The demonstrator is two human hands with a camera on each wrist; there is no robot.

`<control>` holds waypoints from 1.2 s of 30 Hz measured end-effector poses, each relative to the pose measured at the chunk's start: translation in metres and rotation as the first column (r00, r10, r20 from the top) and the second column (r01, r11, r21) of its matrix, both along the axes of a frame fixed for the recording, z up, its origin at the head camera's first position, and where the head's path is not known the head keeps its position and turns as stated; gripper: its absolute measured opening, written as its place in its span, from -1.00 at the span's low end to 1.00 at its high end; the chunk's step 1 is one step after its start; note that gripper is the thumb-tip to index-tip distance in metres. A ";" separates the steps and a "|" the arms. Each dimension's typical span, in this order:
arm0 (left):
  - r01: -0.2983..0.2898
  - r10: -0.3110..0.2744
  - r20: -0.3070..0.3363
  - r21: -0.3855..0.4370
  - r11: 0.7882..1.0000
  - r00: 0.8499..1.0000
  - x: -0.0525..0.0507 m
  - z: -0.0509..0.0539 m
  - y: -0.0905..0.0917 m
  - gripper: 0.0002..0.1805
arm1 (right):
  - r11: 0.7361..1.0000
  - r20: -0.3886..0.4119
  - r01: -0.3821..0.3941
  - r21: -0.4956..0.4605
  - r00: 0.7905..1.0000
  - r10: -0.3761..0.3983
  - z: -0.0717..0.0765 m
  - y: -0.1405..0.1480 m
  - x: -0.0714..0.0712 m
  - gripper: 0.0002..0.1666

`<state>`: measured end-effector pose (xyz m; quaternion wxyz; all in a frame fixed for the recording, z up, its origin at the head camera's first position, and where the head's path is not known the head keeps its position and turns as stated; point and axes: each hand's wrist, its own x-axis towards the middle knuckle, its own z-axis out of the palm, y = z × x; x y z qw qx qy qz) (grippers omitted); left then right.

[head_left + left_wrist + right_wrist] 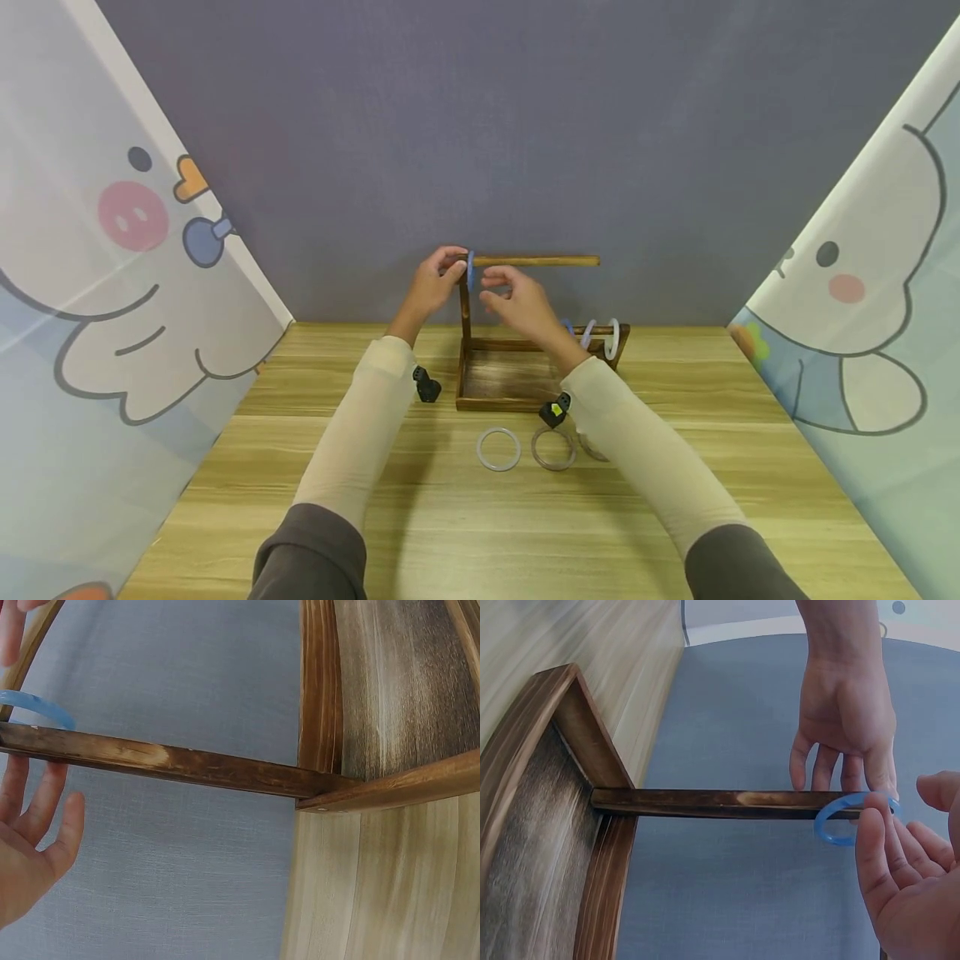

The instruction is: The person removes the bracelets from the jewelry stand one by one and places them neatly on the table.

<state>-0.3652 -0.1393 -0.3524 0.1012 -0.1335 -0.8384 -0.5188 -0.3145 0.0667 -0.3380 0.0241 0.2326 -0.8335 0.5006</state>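
Note:
A blue bangle (470,271) hangs on the upper bar of a wooden stand (536,261), right beside the upright post. At the post's top, my left hand (433,283) grips the stand with thumb and forefinger; in the left wrist view its other fingers (51,796) reach behind the post. My right hand (521,304) is just right of the bangle, thumb and fingers spread apart with a gap between them. From the right wrist view, its fingers (871,844) overlap the bangle (832,821); whether they touch it I cannot tell.
Several bangles (612,340) in blue, lilac and white hang on the stand's lower right bar. Before the tray base (495,403) lie a pale bangle (480,457), a brownish one (535,454) and another partly under my right sleeve. A grey wall (480,125) stands behind.

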 end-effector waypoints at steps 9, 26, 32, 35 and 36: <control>0.011 -0.011 -0.007 -0.011 1.000 1.000 0.000 0.000 -0.001 -0.61 | 0.999 0.062 -0.006 -0.034 0.998 0.008 0.000 -0.011 -0.004 -0.41; 0.001 -0.001 0.014 0.004 1.000 1.000 -0.002 0.000 0.000 -0.64 | 0.998 0.110 0.023 -0.056 0.994 -0.016 0.000 -0.026 -0.010 -0.43; -0.004 0.003 0.019 0.032 0.999 1.000 -0.001 0.000 0.001 -0.64 | 0.996 0.094 0.053 -0.078 0.994 -0.046 -0.001 -0.027 -0.015 -0.53; 0.001 -0.002 0.017 0.043 0.999 1.000 -0.002 0.000 0.001 -0.65 | 0.990 0.073 0.089 -0.106 0.994 -0.082 -0.003 -0.024 -0.019 -0.60; 0.000 -0.001 0.017 0.040 0.999 1.000 -0.002 0.000 0.001 -0.65 | 0.989 0.069 0.102 -0.107 0.993 -0.095 -0.004 -0.023 -0.021 -0.61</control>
